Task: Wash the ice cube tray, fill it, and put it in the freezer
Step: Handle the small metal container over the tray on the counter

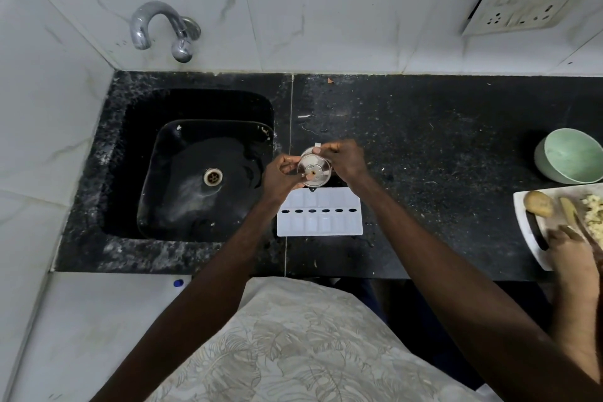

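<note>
while both hands held a small round steel cup just above the far edge of the ice cube tray, the tray lay flat, cells up, on the black counter just right of the sink. left hand: fingers curled, pinching the cup's near-left side. right hand: fingers curled round its far-right side. could not tell whether the cup held water or whether any cell was filled; the cells read plain white. no stream was visible at the tap.

judgement: this looked like the filling step, probably near its start. best method seemed: tip slowly, lip low over one cell at a time, work along each row, stop short of the brim so the carry to the freezer would not slop. tray should stay level. freezer was not in view. a second person's hand was at far right, well apart.
</note>
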